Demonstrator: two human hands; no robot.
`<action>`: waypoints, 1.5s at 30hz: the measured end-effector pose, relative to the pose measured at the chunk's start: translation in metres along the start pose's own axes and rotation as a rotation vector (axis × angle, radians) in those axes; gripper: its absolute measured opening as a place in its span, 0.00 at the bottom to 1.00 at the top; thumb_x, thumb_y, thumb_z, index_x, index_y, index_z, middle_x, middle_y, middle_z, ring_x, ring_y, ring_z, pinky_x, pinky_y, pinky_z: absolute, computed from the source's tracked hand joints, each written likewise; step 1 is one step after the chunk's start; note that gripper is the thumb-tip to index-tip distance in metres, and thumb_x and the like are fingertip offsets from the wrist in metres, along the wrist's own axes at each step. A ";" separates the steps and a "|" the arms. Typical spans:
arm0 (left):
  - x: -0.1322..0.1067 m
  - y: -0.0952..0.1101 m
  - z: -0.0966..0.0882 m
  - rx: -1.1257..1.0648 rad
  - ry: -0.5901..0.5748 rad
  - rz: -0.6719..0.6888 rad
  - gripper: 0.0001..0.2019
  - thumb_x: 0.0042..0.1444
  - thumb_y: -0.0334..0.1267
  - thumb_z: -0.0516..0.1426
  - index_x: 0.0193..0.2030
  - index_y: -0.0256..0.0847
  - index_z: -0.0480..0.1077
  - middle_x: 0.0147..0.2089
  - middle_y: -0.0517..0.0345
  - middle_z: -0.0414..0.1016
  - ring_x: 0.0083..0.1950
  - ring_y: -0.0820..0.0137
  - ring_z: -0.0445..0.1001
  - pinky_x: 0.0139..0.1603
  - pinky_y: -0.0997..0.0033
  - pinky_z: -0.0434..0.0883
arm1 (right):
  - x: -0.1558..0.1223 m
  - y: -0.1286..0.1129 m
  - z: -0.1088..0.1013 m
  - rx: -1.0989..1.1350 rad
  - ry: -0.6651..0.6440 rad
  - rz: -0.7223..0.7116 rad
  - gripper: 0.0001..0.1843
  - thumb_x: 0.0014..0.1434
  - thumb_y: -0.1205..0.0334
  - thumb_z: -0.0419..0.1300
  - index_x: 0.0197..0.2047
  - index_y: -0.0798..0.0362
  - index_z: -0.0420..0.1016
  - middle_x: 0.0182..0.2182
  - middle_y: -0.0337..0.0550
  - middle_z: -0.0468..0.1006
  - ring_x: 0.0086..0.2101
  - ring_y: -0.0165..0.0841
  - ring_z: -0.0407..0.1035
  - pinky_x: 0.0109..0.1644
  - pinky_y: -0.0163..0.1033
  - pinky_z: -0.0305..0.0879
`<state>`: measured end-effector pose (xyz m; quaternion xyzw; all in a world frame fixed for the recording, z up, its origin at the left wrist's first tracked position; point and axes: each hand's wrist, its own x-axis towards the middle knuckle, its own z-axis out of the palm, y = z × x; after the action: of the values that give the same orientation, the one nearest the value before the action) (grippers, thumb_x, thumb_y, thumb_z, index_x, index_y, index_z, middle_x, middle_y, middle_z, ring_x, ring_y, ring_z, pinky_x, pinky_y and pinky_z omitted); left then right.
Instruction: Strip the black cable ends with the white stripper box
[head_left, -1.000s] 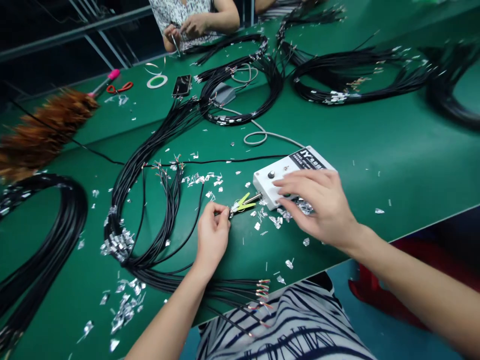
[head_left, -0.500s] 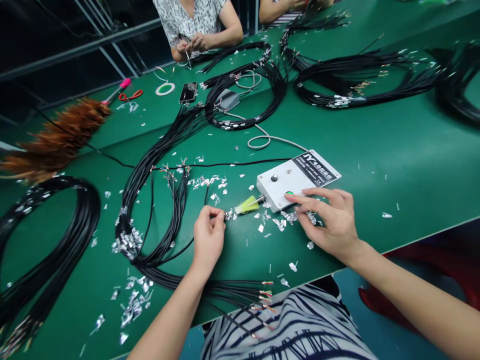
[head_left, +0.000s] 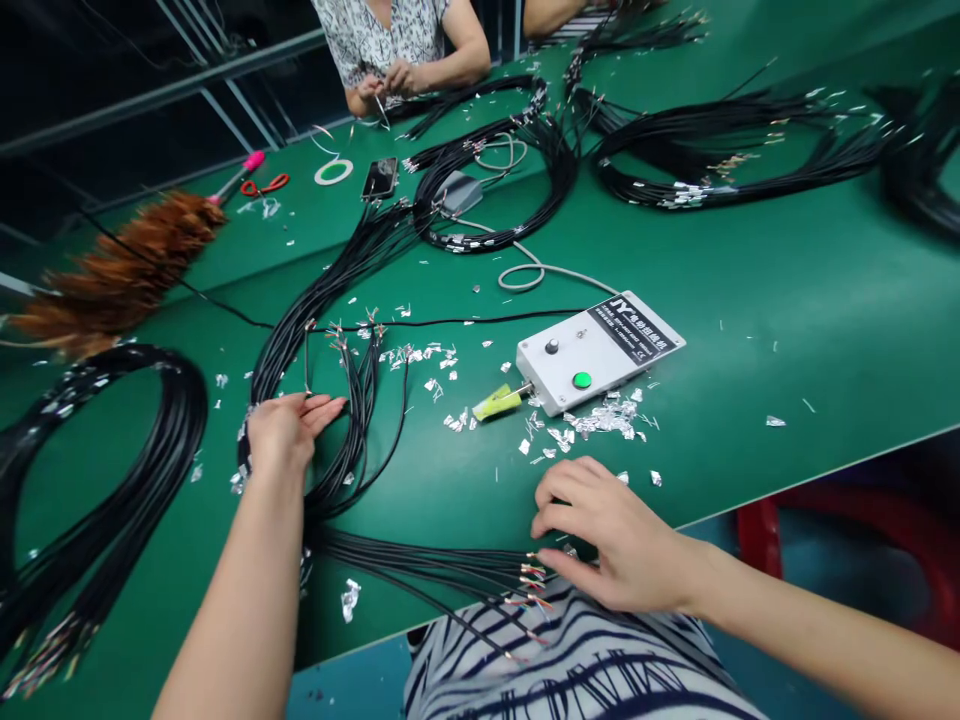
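Note:
My left hand (head_left: 289,432) lies over the black cable bundle (head_left: 352,430) at the left, fingers stretched out to the right. One thin cable rises beside its fingertips; whether they touch it I cannot tell. My right hand (head_left: 611,535) is at the table's front edge, thumb and fingers curved and apart. Beside its thumb are the stripped, coloured wire ends (head_left: 534,580) of several black cables. Ahead of that hand sits a white control box (head_left: 570,372) with a green button (head_left: 582,380) and a yellow-green clip (head_left: 496,402) on its shaft. Neither hand touches the box.
Foil scraps (head_left: 611,415) litter the green table (head_left: 750,330). Other cable coils (head_left: 172,400) lie left and at the back. Farther off are a phone (head_left: 380,178), a tape roll (head_left: 334,172), red-handled scissors (head_left: 265,185), a brown duster (head_left: 142,265) and a co-worker's hands (head_left: 390,82).
My left hand has left the yellow-green clip's side and moved left onto the cable bundle, its fingers straightening. My right hand has come off the green button, back toward the table edge.

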<state>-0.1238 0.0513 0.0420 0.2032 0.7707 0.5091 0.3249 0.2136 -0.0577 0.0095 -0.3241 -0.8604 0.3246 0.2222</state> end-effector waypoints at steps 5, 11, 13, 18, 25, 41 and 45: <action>-0.025 -0.011 0.006 0.069 0.028 0.193 0.05 0.57 0.27 0.53 0.38 0.40 0.63 0.34 0.56 0.73 0.28 0.69 0.75 0.38 0.65 0.75 | 0.003 -0.002 0.002 -0.016 0.015 -0.034 0.08 0.61 0.66 0.55 0.31 0.53 0.72 0.33 0.41 0.72 0.36 0.34 0.64 0.42 0.43 0.55; -0.125 -0.022 0.013 0.459 -0.536 0.871 0.04 0.61 0.34 0.54 0.39 0.42 0.71 0.39 0.53 0.75 0.41 0.64 0.73 0.44 0.66 0.70 | 0.029 -0.003 -0.010 0.006 0.067 0.063 0.10 0.67 0.66 0.51 0.34 0.53 0.71 0.35 0.44 0.73 0.39 0.35 0.65 0.45 0.43 0.62; -0.150 -0.026 0.015 0.514 -0.829 0.791 0.05 0.60 0.35 0.56 0.41 0.43 0.72 0.40 0.53 0.77 0.43 0.62 0.74 0.45 0.65 0.70 | 0.039 -0.001 -0.014 0.005 0.101 0.093 0.09 0.67 0.67 0.52 0.36 0.53 0.70 0.36 0.45 0.73 0.40 0.36 0.66 0.45 0.44 0.64; -0.159 -0.038 0.019 0.493 -0.962 0.459 0.07 0.63 0.36 0.52 0.35 0.43 0.71 0.30 0.58 0.75 0.31 0.68 0.72 0.33 0.70 0.67 | 0.051 0.003 -0.016 0.140 0.191 0.165 0.09 0.68 0.65 0.52 0.36 0.53 0.70 0.37 0.45 0.75 0.40 0.35 0.69 0.45 0.42 0.68; -0.153 -0.042 0.021 0.163 -0.893 0.167 0.10 0.60 0.43 0.55 0.37 0.38 0.70 0.25 0.61 0.71 0.23 0.75 0.66 0.25 0.75 0.65 | 0.022 -0.012 0.006 0.283 -0.066 0.008 0.12 0.67 0.66 0.53 0.49 0.52 0.75 0.45 0.45 0.82 0.46 0.34 0.74 0.51 0.44 0.68; -0.160 -0.039 0.029 -0.007 -0.748 0.045 0.13 0.49 0.43 0.64 0.29 0.37 0.68 0.19 0.64 0.68 0.17 0.78 0.65 0.18 0.79 0.63 | 0.049 -0.007 0.004 0.040 0.522 -0.052 0.15 0.64 0.70 0.56 0.53 0.51 0.75 0.41 0.48 0.80 0.41 0.36 0.76 0.43 0.42 0.75; -0.159 -0.042 0.029 -0.017 -0.746 0.035 0.13 0.50 0.45 0.64 0.30 0.37 0.68 0.20 0.64 0.68 0.17 0.78 0.65 0.18 0.79 0.63 | 0.044 -0.007 0.014 -0.129 0.528 -0.082 0.14 0.64 0.70 0.56 0.51 0.52 0.75 0.40 0.48 0.82 0.39 0.36 0.77 0.41 0.42 0.75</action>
<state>0.0098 -0.0484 0.0421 0.3852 0.5914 0.4118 0.5765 0.1717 -0.0366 0.0118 -0.3760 -0.8040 0.1644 0.4304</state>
